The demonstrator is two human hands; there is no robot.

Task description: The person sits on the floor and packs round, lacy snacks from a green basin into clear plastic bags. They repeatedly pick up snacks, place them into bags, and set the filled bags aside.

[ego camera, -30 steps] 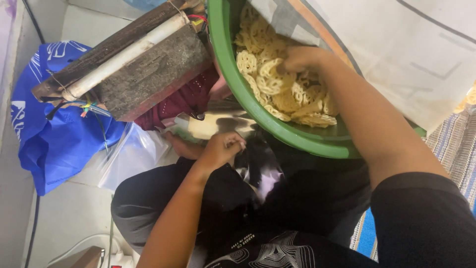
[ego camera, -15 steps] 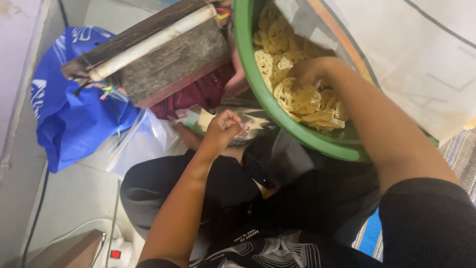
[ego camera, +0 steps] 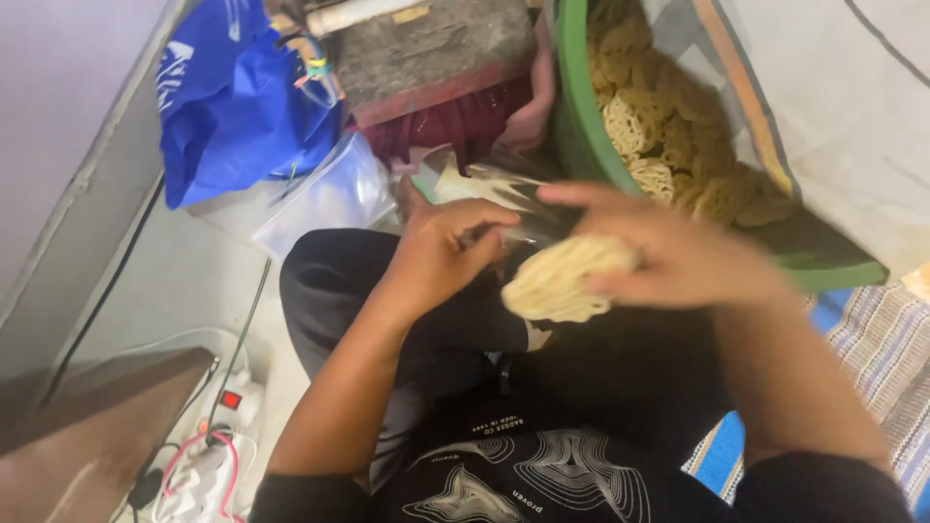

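My right hand (ego camera: 678, 254) holds a stack of pale yellow spiral snacks (ego camera: 562, 281) over my lap, just outside the green tub (ego camera: 581, 126). The tub holds many more of these spiral snacks (ego camera: 668, 145). My left hand (ego camera: 441, 254) grips the mouth of a clear plastic bag (ego camera: 504, 199) that rests on my lap, right beside the snacks in my right hand. I sit on the floor in dark trousers and a black printed shirt.
A blue bag (ego camera: 232, 97) and clear plastic packets (ego camera: 320, 199) lie on the floor at the left. A worn wooden block (ego camera: 426, 48) sits over dark red cloth (ego camera: 446, 126). A power strip with cables (ego camera: 218, 446) lies lower left. A striped mat (ego camera: 872, 358) is at the right.
My right hand has come out of the green tub with a stack of spiral snacks and moved toward my left hand at the bag. The view has shifted down and left.
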